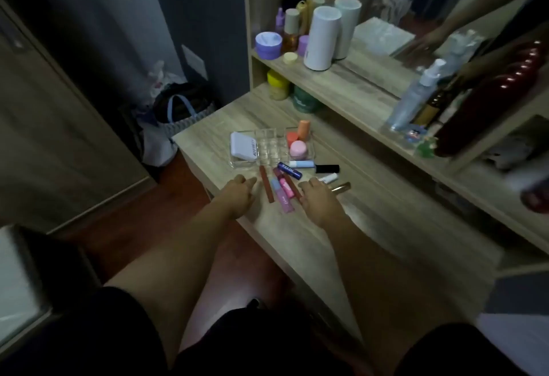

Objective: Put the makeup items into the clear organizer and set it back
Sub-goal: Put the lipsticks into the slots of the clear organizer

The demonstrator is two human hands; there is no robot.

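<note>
Organizer (271,150) at frame centre partly filled; tubes (285,188) remain on tabletop (371,218). Left hand (237,194) and right hand (319,200) open, empty.

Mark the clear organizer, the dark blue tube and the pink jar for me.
clear organizer (269,150): head view, on its empty middle grid compartments.
dark blue tube (289,170): head view, mid-body, by the white lettering.
pink jar (298,149): head view, on its lid, inside the organizer's right compartment.
</note>
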